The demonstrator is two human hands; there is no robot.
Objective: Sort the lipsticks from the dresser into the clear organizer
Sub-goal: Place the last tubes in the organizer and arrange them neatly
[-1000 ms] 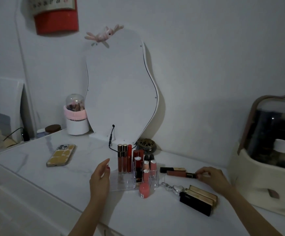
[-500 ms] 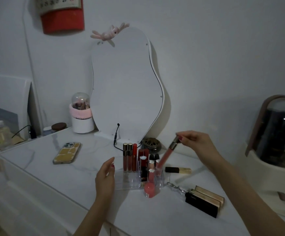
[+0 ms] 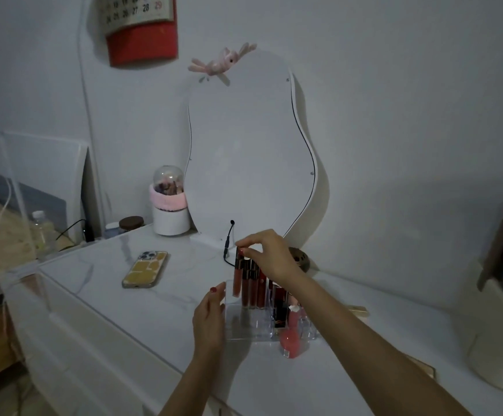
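Pinching lip gloss (image 3: 237, 273), right hand (image 3: 269, 256) now at organizer (image 3: 253, 321) back-left; left hand (image 3: 209, 318) flat against side.

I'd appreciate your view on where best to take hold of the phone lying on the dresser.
Grip the phone across its two long edges, from above. It lies flat, case side up, with bare dresser top on both sides, so fingers can close on the edges without touching the camera bump.

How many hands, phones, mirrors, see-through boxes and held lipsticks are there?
Bare hands: 2, left hand and right hand
Yellow-cased phone: 1
Wavy white mirror: 1
Clear plastic organizer: 1
Pink lip gloss tube, pinched: 1
Total: 6
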